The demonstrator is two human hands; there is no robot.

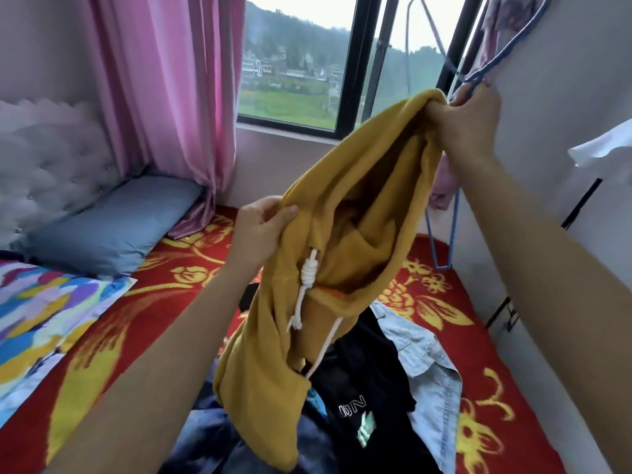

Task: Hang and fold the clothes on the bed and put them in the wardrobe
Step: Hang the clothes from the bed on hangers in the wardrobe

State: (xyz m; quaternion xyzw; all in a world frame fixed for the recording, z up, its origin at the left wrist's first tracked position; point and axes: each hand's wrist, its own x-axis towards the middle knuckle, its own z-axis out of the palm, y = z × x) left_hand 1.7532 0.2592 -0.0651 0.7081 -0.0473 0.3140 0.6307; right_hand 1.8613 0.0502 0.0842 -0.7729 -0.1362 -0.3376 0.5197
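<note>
The left hand [263, 227] I was steering had its thumb and curled fingers pinched on the edge of the yellow hoodie [342, 241], just above the eyelet where the white drawstring [307, 282] came out in a thick knot. The hoodie hung in the air between the two hands, over the bed [171, 302], its hood gaping open and its lower part drooping toward the pile of clothes [372, 388]; whether it touched the pile I could not tell. To my mind the left pinch was the weak spot: it held only a thin fold, and a tug from the other side could have pulled the cloth free and dropped that half onto the heap. The loose drawstring dangled low, and I judged it likely to loop round a hanger arm or catch in the dark garments beneath if I lifted carelessly. Further right, the right hand [468, 121] was raised higher, its fingers closed round a bunched handful of the hood's rim. A blue hanger [506, 46] ran down to those fingertips, though I could not tell whether the hand gripped it or merely touched it. If it carried both, shifting the fingers to feed the hanger in risked letting one go. A second hanger [441, 265] leaned near the wall [564, 80], close enough, I thought, to tangle with a swinging sleeve.
</note>
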